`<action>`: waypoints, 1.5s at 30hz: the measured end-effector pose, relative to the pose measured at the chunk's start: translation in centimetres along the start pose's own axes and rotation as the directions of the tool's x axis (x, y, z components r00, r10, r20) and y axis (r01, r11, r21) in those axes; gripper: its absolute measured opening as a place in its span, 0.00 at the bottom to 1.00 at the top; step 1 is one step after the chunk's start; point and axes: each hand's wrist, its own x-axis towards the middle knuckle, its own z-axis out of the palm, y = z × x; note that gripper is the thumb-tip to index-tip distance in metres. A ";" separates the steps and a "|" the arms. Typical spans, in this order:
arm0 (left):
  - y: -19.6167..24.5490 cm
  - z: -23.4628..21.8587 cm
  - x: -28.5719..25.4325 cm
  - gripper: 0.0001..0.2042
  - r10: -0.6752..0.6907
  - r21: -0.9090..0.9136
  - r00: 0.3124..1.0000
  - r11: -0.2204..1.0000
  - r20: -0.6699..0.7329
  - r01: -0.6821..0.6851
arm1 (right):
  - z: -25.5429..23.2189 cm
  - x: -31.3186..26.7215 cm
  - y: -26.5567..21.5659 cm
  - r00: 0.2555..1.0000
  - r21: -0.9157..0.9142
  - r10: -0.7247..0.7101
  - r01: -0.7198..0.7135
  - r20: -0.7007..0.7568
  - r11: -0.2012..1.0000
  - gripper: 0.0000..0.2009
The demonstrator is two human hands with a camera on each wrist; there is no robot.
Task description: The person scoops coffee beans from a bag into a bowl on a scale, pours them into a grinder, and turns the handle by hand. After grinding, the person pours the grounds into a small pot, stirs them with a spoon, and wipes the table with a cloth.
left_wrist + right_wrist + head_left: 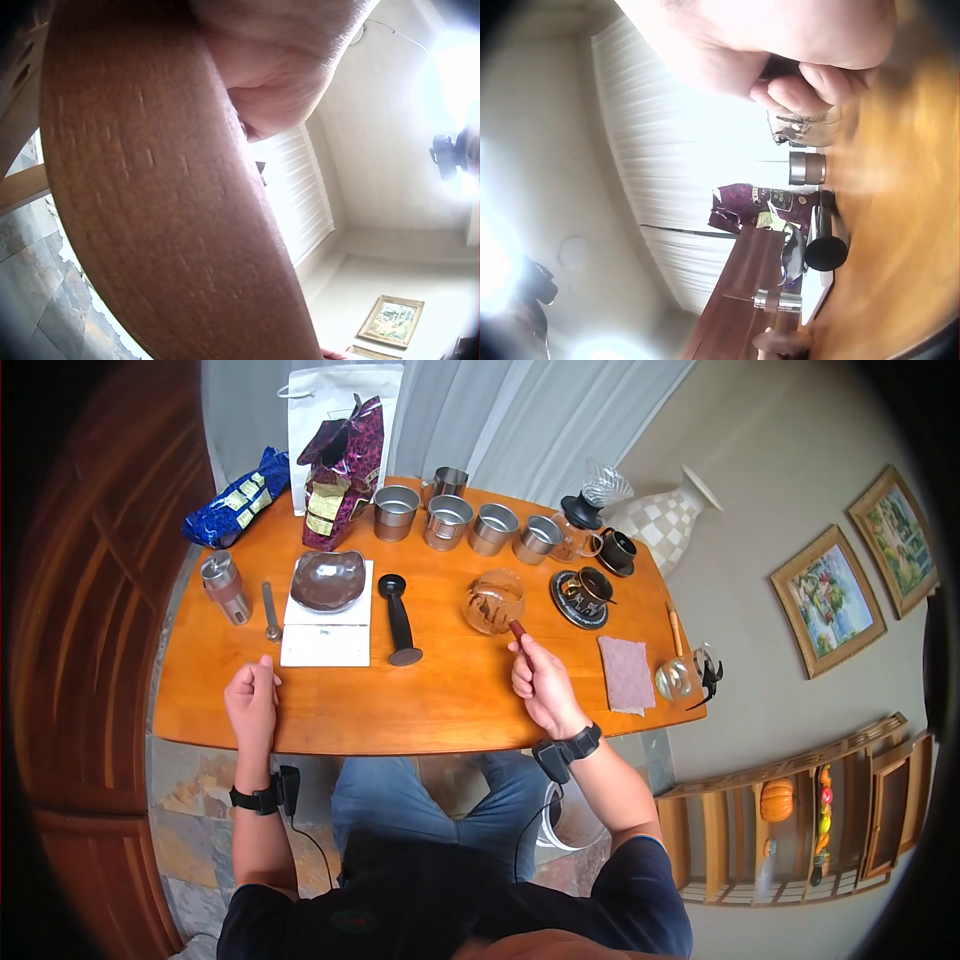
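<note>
My right hand (543,678) grips the dark reddish handle (516,628) of a clear glass pot (490,600) with dark markings, at the middle of the wooden table. In the right wrist view, curled fingers (802,94) wrap the handle, with the pot (808,127) just beyond. My left hand (252,700) rests at the table's near left edge, loosely curled and holding nothing. Ahead of it lie a metal scoop (270,612) and a white scale (325,645) bearing a dark dish (328,581). A black tamper-like tool (398,622) lies between scale and pot.
Several metal cups (448,522) line the back, beside a glass dripper (605,485) on a server. A hand grinder (226,588) stands left; coffee bags (340,475) stand behind. To the right are a cup on a saucer (580,618), a folded cloth (626,673) and a glass vessel (675,678).
</note>
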 end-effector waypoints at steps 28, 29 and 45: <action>-0.5 -0.1 -0.1 0.18 -0.005 -0.071 1.000 0.997 -0.008 0.004 | -17.2 4.5 -7.0 0.773 -0.840 -0.585 0.132 -0.244 0.526 0.16; -0.5 0.0 -0.1 0.18 -0.006 -0.077 1.000 0.997 -0.006 0.005 | -18.2 5.0 -7.9 0.713 -0.942 -0.677 0.071 -0.183 0.329 0.17; 0.0 -0.3 -0.3 0.17 0.000 -0.093 1.000 0.996 -0.025 -0.003 | -12.6 6.2 -12.2 0.817 -0.902 -0.575 -0.220 0.037 -0.371 0.12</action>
